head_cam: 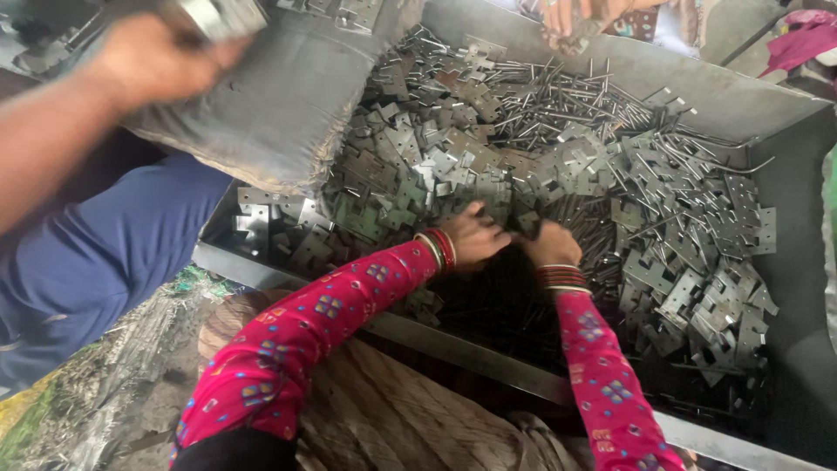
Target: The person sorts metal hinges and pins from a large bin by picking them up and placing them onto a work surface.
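Both my arms, in pink patterned sleeves with red bangles at the wrists, reach into a big grey metal tray [610, 61] heaped with flat metal hinge plates [410, 148] and thin metal pins [558, 100]. My left hand [473, 235] and my right hand [551, 244] meet close together over a dark patch of pins in the middle of the tray. The fingers of both hands are curled down into the pieces. What they grip is hidden.
At upper left another person's arm [105, 87] holds metal pieces above a grey sack [279, 105] lying on the tray's corner; that person wears blue trousers [113, 244]. A second person's hand [571, 17] shows at the top edge. Brown cloth [384, 419] lies under my arms.
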